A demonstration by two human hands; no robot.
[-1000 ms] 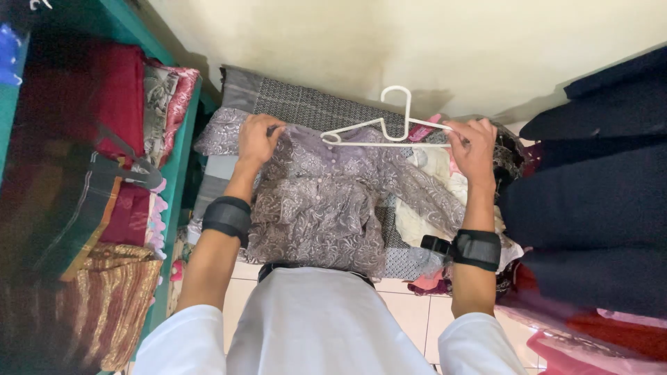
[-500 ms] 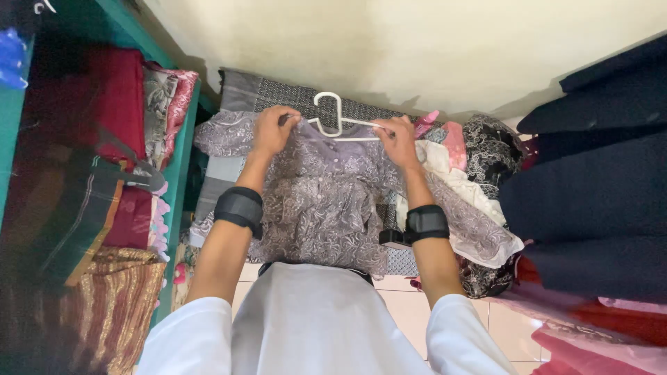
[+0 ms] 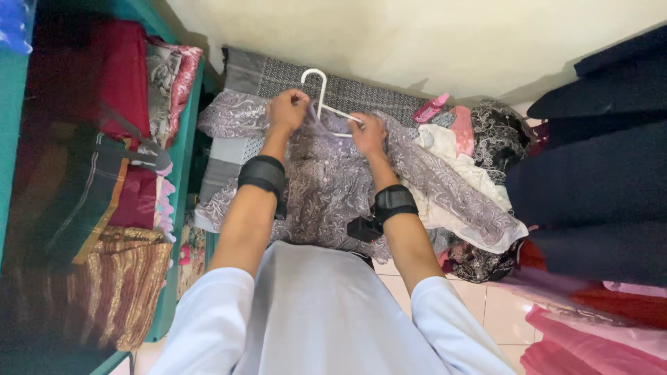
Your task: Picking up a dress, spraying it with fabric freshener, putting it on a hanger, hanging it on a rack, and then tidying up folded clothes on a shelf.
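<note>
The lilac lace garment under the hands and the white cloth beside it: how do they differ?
The lilac lace garment is sheer and patterned all over; the white cloth looks plain and opaque. The lilac lace garment lies spread out with both the left hand and right hand on it by a white hanger; the white cloth lies crumpled and untouched. Both rest on the same heap of clothes.

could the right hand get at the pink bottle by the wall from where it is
Probably yes: the right hand is on the white hanger, and the pink bottle lies uncovered just beside it on the clothes.

A white plastic hanger (image 3: 321, 97) sits partly inside a mauve patterned lace garment (image 3: 333, 187). Its hook points to twelve o'clock. The garment hangs spread out, trailing toward four o'clock.
</note>
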